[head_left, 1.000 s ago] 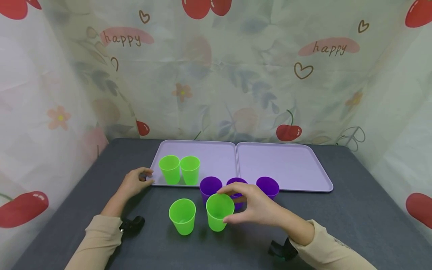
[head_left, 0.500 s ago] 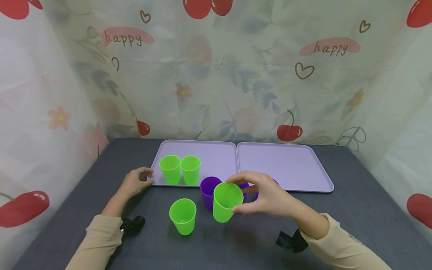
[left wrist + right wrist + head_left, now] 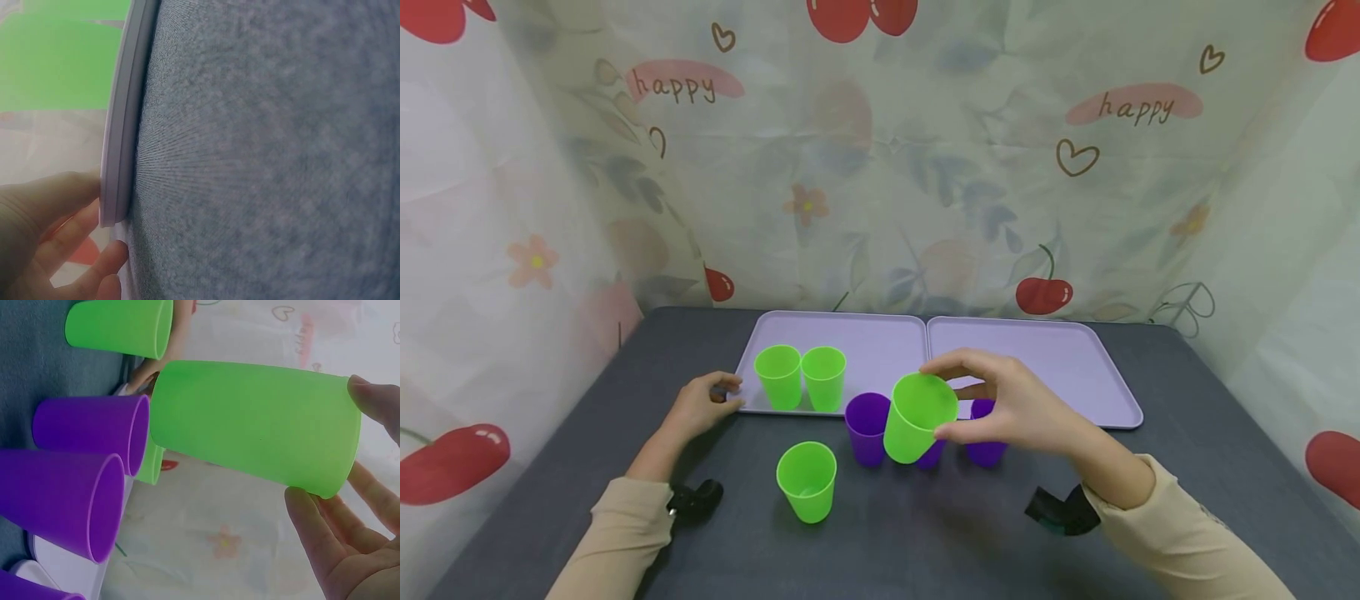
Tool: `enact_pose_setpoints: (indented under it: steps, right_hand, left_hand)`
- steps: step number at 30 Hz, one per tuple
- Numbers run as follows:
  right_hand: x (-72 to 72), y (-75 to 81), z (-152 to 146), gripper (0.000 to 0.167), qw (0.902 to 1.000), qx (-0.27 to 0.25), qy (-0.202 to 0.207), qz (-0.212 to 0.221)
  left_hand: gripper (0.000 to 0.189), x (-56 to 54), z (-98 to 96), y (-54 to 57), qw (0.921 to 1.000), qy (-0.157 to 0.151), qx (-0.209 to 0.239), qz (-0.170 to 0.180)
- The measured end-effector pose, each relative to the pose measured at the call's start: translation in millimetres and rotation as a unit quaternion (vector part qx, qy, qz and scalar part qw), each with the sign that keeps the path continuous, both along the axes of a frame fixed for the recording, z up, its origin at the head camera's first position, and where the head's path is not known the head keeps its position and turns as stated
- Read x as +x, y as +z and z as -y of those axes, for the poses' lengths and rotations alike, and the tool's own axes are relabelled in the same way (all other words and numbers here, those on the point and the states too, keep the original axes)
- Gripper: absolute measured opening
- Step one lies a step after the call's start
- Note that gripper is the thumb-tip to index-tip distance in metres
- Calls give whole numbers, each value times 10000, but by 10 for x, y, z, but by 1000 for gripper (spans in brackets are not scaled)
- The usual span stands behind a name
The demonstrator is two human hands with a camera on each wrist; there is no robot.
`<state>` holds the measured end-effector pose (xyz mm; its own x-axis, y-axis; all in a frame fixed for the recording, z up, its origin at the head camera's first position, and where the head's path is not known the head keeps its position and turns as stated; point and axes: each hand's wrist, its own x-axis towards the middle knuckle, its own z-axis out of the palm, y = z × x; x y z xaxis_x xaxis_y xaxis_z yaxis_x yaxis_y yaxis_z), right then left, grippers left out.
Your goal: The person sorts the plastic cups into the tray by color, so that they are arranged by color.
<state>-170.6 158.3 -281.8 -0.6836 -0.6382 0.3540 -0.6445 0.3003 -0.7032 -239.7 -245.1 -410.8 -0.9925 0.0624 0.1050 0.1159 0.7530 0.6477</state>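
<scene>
- Patterned cloth (image 3: 887, 192): hangs at back and both sides; cherries, hearts, flowers, "happy" lettering.
- Dark grey table (image 3: 880, 558): fabric-like surface, fills the foreground.
- Two pale lilac trays, side by side toward the back: left tray (image 3: 880, 342), right tray (image 3: 1037, 358). Neighbouring edges nearly meet.
- Beige sleeves, left (image 3: 617, 533) and right (image 3: 1187, 525), one on each forearm.
- Right hand (image 3: 1011, 396): holding a green cup by the rim, thumb on the near side, fingers on the far side.
- Left hand (image 3: 700, 407): loosely spread, touching the left tray at its near left corner. Left wrist view shows a digit against the rim.
- Held green cup (image 3: 917, 417): in the air over the table, tilted, base toward lower left; overlaps two purple cups in the head view.
- Loose green cup (image 3: 807, 483): upright on the table, nearer the person than the trays.
- Purple cups, three, on the table before the trays: left one (image 3: 867, 433), middle one (image 3: 931, 457) mostly hidden, right one (image 3: 985, 450) partly behind the hand.
- Green pair, upright in the left tray, side by side: outer cup (image 3: 780, 379), inner cup (image 3: 825, 381).
</scene>
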Motion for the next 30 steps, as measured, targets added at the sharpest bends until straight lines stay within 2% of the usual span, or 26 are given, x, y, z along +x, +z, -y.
enact_pose_setpoints:
  steps: [9, 22, 30]
  right_hand:
    - [-100, 71, -44, 53, 9999, 95, -27, 17]
    - [-328, 123, -56, 57, 9993, 292, -144, 188]
    - [-477, 126, -28, 55, 9992, 280, 46, 269]
  left_hand:
    - [33, 4, -3, 6, 10000, 7, 10, 23]
    - [33, 9, -7, 22, 10000, 5, 7, 85]
    - [33, -15, 6, -3, 9999, 15, -42, 98]
